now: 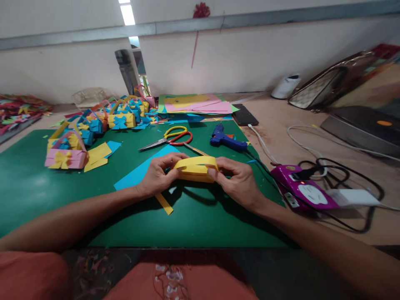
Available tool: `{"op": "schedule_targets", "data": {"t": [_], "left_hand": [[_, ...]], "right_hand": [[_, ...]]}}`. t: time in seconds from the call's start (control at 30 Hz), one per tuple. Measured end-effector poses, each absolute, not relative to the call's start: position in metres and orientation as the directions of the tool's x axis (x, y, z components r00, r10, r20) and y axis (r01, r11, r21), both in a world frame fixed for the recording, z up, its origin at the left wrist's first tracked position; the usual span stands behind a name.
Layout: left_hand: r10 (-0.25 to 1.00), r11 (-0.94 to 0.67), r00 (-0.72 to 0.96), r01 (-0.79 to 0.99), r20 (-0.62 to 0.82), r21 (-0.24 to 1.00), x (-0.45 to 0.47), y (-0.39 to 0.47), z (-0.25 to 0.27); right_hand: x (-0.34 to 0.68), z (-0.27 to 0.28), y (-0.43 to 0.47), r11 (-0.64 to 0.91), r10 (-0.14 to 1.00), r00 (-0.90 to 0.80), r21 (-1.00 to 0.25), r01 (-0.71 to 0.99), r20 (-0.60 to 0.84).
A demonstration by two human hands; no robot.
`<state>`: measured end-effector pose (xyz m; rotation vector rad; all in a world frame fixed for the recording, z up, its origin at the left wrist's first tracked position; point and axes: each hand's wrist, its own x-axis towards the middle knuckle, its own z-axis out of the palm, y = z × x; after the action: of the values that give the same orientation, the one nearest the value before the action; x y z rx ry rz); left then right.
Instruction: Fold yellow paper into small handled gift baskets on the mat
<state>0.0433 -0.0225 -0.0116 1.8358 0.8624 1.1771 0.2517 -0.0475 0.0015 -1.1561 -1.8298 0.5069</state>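
Between my two hands is a small yellow paper basket with a curved yellow strip over its top. My left hand pinches the basket's left end, thumb toward me. At the other end, the fingers and thumb of my right hand close on the strip and the basket's side. Under and behind my left hand lies a blue paper sheet. A loose yellow paper strip rests on the green mat just below it. Scissors with yellow and red handles lie behind the basket.
A blue glue gun lies behind my right hand, its black cord running to a purple power strip. Finished paper baskets crowd the back left. Coloured sheets and a phone lie at the back of the green mat.
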Motion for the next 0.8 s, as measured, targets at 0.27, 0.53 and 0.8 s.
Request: {"op": "schedule_targets", "data": {"t": [0.27,0.53,0.8], "left_hand": [[0.896,-0.324,0.345,0.077,0.280,0.943,0.0453,-0.0213,-0.0090],[0.935,-0.220,0.308,0.113,0.177,0.969,0.0460,-0.0203,-0.0098],[0.913,-0.279,0.336,0.103,0.231,0.955,0.0428,-0.0210,-0.0135]], "right_hand": [[0.2519,0.0012,-0.0448,0.463,0.879,-0.150,-0.736,0.493,0.452],[0.2525,-0.0008,-0.0430,0.422,0.902,-0.146,-0.754,0.503,0.407],[0.2572,-0.0007,-0.0432,0.455,0.890,-0.219,-0.741,0.495,0.400]]}}
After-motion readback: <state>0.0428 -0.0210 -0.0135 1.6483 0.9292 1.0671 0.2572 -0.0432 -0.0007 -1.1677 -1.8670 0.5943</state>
